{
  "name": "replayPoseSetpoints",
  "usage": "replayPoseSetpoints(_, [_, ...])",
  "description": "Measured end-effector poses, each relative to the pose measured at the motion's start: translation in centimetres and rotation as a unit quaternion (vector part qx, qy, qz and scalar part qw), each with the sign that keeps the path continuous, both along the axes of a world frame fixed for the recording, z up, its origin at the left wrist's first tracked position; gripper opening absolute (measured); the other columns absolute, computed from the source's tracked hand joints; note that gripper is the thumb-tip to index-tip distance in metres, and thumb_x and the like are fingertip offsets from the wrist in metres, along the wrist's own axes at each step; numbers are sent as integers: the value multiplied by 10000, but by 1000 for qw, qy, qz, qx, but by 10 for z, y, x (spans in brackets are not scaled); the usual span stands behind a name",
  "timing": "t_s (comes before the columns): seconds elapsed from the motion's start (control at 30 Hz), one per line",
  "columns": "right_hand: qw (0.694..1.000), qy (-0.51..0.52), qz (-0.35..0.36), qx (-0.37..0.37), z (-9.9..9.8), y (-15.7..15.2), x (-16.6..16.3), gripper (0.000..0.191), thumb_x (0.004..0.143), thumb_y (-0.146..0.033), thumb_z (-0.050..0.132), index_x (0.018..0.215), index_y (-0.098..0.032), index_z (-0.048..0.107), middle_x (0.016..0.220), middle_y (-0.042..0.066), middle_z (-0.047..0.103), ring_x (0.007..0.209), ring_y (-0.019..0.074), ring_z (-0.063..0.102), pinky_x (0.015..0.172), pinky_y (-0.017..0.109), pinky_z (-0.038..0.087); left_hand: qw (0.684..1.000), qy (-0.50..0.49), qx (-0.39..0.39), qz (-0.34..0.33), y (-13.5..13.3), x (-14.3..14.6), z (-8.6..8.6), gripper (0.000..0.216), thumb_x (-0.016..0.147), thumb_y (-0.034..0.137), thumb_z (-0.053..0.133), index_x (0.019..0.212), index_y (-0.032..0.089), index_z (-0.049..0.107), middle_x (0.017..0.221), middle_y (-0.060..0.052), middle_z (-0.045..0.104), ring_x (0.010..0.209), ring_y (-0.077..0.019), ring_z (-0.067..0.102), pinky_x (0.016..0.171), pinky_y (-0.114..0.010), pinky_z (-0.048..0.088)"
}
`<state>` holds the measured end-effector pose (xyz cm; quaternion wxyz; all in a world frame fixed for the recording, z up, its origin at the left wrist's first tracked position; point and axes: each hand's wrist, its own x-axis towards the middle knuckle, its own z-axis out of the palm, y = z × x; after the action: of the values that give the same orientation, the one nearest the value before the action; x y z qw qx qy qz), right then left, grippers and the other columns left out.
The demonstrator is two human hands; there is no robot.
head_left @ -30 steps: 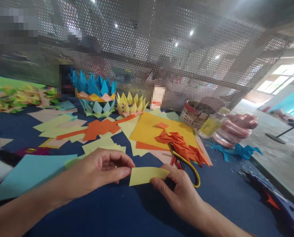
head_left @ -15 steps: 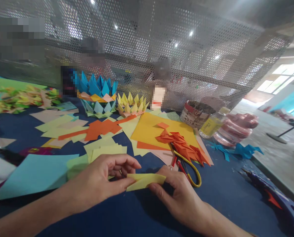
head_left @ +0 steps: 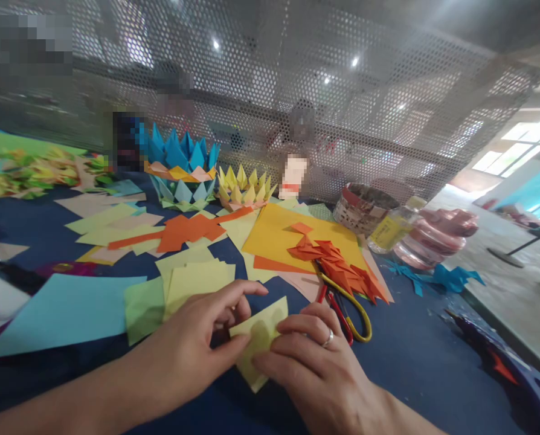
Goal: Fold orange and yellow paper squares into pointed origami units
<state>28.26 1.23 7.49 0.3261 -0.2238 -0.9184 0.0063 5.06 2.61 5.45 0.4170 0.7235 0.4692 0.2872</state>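
A small folded piece of pale yellow paper (head_left: 261, 338) is between my hands, low over the blue tabletop. My left hand (head_left: 197, 338) pinches its left edge, thumb in front and the other fingers curled behind. From the right, my right hand (head_left: 319, 362), with a ring on one finger, presses its bent fingers on the paper's right side. Just beyond my left hand lies a stack of pale yellow paper squares (head_left: 202, 281), with a green sheet (head_left: 143, 308) beside it. Yellow- and red-handled scissors (head_left: 363, 320) lie just past my right hand.
Folded orange pieces (head_left: 342, 266) rest on a yellow sheet (head_left: 265, 232). Paper crowns in blue (head_left: 183, 151) and yellow (head_left: 245, 187) stand behind. On the right are a bottle (head_left: 394, 226), a pink plastic container (head_left: 435, 235) and a glue gun (head_left: 501, 350).
The yellow paper has turned from a low, flat strip to a tilted piece with its broad face showing. My right hand has rolled over, its fingers now lying across the paper.
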Motion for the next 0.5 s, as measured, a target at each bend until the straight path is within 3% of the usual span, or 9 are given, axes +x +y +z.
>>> replayPoseSetpoints(0.1, [1000, -1, -13, 12, -5, 5, 4, 277, 1118, -138, 473, 1001, -211, 714, 935, 12, 795, 1024, 175, 675, 1043, 330, 390, 999, 40, 23, 15, 1, -3, -2, 489, 918, 358, 529, 1404, 315, 511, 812, 59, 568, 677, -129, 571, 645, -250, 465])
replayPoseSetpoints(0.4, [997, -70, 3, -24, -6, 16, 13, 259, 1031, -26, 499, 984, -190, 693, 938, 18, 752, 1025, 185, 637, 1074, 364, 358, 988, 137, 75, 20, 0, -8, -21, 682, 884, 259, 556, 1537, 337, 375, 764, 74, 597, 645, -140, 598, 633, -259, 441])
replayPoseSetpoints(0.47, [996, -78, 9, -35, -5, 15, 12, 240, 1012, -26, 515, 972, -189, 686, 929, 19, 742, 1024, 184, 634, 1071, 365, 361, 984, 146, 94, 27, -2, -8, -24, 691, 885, 246, 564, 1539, 363, 374, 865, 51, 646, 715, -159, 641, 683, -282, 477])
replayPoseSetpoints(0.5, [996, -83, 12, -39, -4, 15, 12, 231, 1003, -29, 522, 964, -190, 683, 927, 21, 739, 1021, 185, 635, 1068, 365, 365, 982, 148, 115, 33, -3, -8, -24, 694, 884, 233, 564, 1537, 379, 380, 1001, 21, 676, 843, -187, 679, 760, -310, 508])
